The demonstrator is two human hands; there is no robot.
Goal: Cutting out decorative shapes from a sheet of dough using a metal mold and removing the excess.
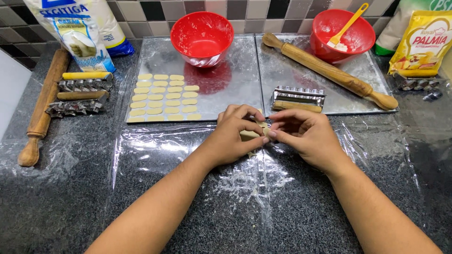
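Left hand (233, 136) and right hand (303, 134) meet over the plastic-covered desk (70, 188), each grip pinched narrowly on a small piece of dough (249, 136) just before the baking tray (235, 89) of oval cutouts (165, 96).

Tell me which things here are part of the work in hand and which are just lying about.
In use: left hand and right hand pinching the dough piece; plastic sheet; tray with cut dough ovals.
Lying about: rolling pin, red bowls, flour bag, left-side cutters.
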